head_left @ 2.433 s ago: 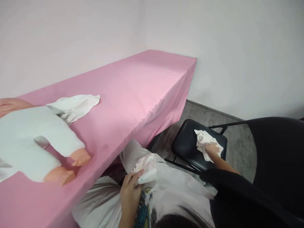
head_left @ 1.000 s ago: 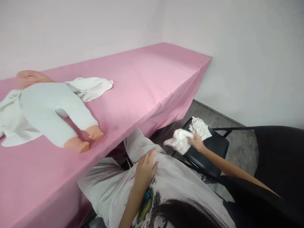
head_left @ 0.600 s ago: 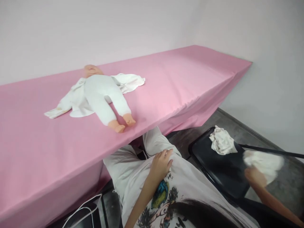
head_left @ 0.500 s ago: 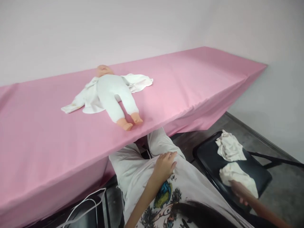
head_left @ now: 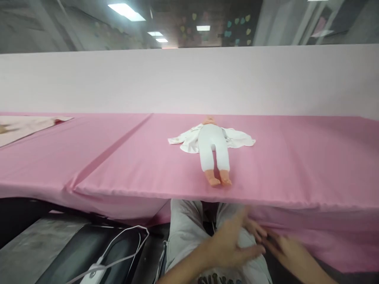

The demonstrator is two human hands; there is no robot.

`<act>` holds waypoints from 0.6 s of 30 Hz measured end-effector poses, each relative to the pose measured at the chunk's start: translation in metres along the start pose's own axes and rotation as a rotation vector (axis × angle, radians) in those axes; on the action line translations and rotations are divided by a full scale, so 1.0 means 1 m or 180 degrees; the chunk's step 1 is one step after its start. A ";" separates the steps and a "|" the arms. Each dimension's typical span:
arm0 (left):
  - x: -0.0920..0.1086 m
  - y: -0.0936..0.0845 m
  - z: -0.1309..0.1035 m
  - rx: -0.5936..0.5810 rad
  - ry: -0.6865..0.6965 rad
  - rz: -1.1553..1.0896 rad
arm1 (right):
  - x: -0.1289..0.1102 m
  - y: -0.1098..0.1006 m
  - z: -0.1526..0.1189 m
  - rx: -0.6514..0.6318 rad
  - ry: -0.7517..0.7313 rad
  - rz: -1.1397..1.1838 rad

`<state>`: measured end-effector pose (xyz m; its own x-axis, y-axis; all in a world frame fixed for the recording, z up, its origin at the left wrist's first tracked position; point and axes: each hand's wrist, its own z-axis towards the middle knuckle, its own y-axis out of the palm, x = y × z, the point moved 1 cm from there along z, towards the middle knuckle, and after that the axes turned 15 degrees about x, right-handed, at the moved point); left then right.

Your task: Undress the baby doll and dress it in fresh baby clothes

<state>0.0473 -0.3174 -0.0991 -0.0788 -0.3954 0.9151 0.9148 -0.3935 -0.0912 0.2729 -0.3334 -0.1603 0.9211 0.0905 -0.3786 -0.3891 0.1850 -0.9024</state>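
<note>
Hands come first: two of them, both bare and both empty, low in the view over the person's lap. The left hand is spread with fingers apart above the light trousers, and the right hand lies just beside it, blurred, its fingers loosely extended; the fingertips of the two nearly meet, though whether they touch cannot be told. Neither hand grips anything.

Directly beyond them runs the near edge of the pink-covered table, whose cloth hangs down in front of the knees. One doll lies on the tabletop close to that near edge, straight ahead of the hands, feet toward the person and head toward the far edge. One white garment is spread open under its upper body, reaching out to both sides.

At the far left edge lies one pale cloth. Below the table's left part sits one dark chair seat with one white cable looped across it.
</note>
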 end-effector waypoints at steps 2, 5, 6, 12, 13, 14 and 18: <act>0.024 -0.031 0.036 0.1263 0.0593 -0.0436 | -0.044 -0.020 0.062 -0.0054 -0.0486 0.0250; 0.029 -0.085 0.105 0.3325 0.1129 -0.0503 | -0.115 -0.042 0.162 0.0419 -0.0966 0.0694; 0.022 -0.104 0.130 0.3815 0.1230 -0.0371 | -0.136 -0.043 0.196 0.0636 -0.1082 0.0823; -0.076 -0.197 0.242 0.3356 -0.0406 0.2153 | -0.205 0.018 0.357 0.0401 -0.1380 -0.0596; -0.091 -0.206 0.250 0.3157 -0.0723 0.2478 | -0.209 0.029 0.373 0.0323 -0.1416 -0.0717; -0.104 -0.214 0.256 0.3064 -0.0948 0.2675 | -0.212 0.039 0.386 0.0256 -0.1448 -0.0814; -0.130 -0.234 0.265 0.3082 -0.1160 0.2903 | -0.223 0.060 0.416 0.0130 -0.1569 -0.0991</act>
<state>-0.0517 0.0456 -0.0926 0.6618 0.0978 0.7433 0.5059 0.6735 -0.5390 0.0394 0.0645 -0.0446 0.8819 0.4686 0.0523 -0.1101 0.3126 -0.9435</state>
